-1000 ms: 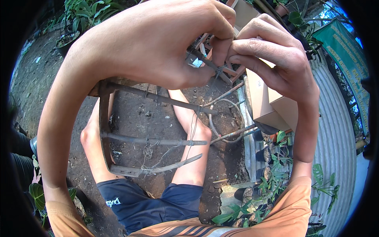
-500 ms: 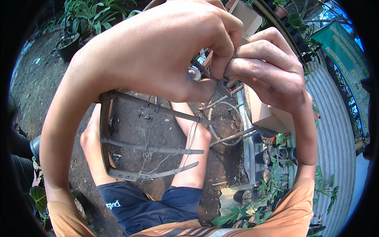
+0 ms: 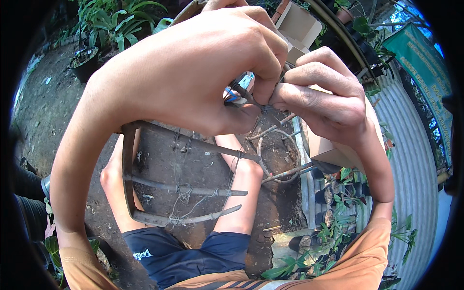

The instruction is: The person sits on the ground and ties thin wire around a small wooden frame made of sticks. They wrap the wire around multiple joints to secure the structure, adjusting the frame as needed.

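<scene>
My left hand [image 3: 208,72] arches over a rake-like frame [image 3: 127,169], a dark bar with several rods reaching to the right. Thin wire [image 3: 183,194] is wound around the rods and strung loosely between them. Thumb and forefinger of the left hand are closed near the frame's upper part, where wire strands show. My right hand [image 3: 328,94] is also closed, its fingertips pinching beside the left fingers at the same spot. The wire between the fingertips is mostly hidden. Below the hands, the frame hangs above my legs [image 3: 237,208], its lower rods apart from both hands.
Brown cardboard boxes [image 3: 296,25] stand beyond the hands, another behind my right wrist. A coiled hose-like loop [image 3: 292,140] lies on the bare soil. Potted plants [image 3: 333,227] line the right side by corrugated sheeting [image 3: 411,145]. A black pot [image 3: 84,63] stands far left.
Both hands have shifted slightly, the right one a little down and left. The frame tilts a bit differently, its lower rods slightly lower. The fingertips stay pinched together.
</scene>
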Demonstrator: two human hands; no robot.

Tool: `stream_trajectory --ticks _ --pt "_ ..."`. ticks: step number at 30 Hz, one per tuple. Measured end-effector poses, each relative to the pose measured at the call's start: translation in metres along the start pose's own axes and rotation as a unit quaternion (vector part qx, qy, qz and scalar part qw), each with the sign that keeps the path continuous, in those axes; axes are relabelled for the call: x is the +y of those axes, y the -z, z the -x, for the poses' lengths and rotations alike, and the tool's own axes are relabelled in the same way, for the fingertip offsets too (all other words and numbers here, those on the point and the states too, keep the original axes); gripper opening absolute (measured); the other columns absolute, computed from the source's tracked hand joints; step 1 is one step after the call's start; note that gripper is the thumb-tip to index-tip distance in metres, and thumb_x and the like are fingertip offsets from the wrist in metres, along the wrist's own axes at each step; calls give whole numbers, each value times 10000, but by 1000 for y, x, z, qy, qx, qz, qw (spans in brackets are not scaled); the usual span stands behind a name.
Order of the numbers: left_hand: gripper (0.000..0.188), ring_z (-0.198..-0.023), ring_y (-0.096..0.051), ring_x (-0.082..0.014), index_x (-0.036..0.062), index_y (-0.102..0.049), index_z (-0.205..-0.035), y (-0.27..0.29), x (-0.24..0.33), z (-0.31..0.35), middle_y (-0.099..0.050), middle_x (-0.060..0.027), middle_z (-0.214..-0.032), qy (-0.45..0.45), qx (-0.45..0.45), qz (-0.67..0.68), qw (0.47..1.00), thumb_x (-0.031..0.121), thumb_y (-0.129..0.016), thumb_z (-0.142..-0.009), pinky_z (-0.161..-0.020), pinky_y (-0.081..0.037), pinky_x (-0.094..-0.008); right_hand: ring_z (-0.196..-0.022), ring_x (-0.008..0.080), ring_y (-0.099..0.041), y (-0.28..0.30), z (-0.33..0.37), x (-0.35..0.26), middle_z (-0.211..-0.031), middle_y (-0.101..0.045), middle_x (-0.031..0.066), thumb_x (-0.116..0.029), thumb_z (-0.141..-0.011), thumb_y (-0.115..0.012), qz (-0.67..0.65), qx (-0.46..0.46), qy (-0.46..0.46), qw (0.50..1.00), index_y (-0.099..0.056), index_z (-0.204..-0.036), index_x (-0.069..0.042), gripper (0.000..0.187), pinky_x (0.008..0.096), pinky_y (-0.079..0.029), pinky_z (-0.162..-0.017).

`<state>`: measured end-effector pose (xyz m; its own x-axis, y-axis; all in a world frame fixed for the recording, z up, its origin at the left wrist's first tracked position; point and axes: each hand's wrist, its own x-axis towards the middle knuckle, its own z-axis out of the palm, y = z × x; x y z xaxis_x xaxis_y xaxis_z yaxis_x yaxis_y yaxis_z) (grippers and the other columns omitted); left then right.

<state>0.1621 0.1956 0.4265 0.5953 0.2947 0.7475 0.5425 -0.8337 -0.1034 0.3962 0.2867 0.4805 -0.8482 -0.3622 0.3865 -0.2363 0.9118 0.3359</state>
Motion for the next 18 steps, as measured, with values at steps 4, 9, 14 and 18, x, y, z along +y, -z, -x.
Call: stream_trajectory --ticks 4,9,14,18 --pt "127 -1185 -614 -244 103 -729 -809 -3 -7 -1 -683 1 -925 -6 22 4 1000 143 -789 -704 -1154 -320 -510 -857 255 -657 5 -4 3 -937 -730 73 -37 -732 -899 -24 -18 -34 999 -807 -998 -45 282 343 -536 -721" --pt "135 -1188 -617 -237 101 -728 -799 -6 -12 0 -695 6 -916 -10 40 5 999 126 -787 -680 -1155 -320 -505 -844 254 -669 14 -3 4 -938 -735 94 -16 -749 -890 -39 -32 -64 997 -786 -970 -31 245 344 -529 -726" --pt "133 -1211 -598 -250 105 -729 -829 3 -15 -7 -686 -4 -939 -4 -19 8 1000 154 -783 -718 -1151 -319 -513 -835 255 -659 18 0 8 -941 -733 92 -24 -749 -889 -46 -39 -79 995 -780 -965 -32 242 352 -522 -721" --pt "134 -1229 -583 -260 108 -730 -852 8 -14 -14 -679 -13 -958 2 -57 5 998 177 -779 -748 -1147 -318 -519 -846 257 -658 17 3 9 -939 -732 86 -47 -749 -886 -32 -38 -66 997 -780 -964 -31 240 356 -529 -725"
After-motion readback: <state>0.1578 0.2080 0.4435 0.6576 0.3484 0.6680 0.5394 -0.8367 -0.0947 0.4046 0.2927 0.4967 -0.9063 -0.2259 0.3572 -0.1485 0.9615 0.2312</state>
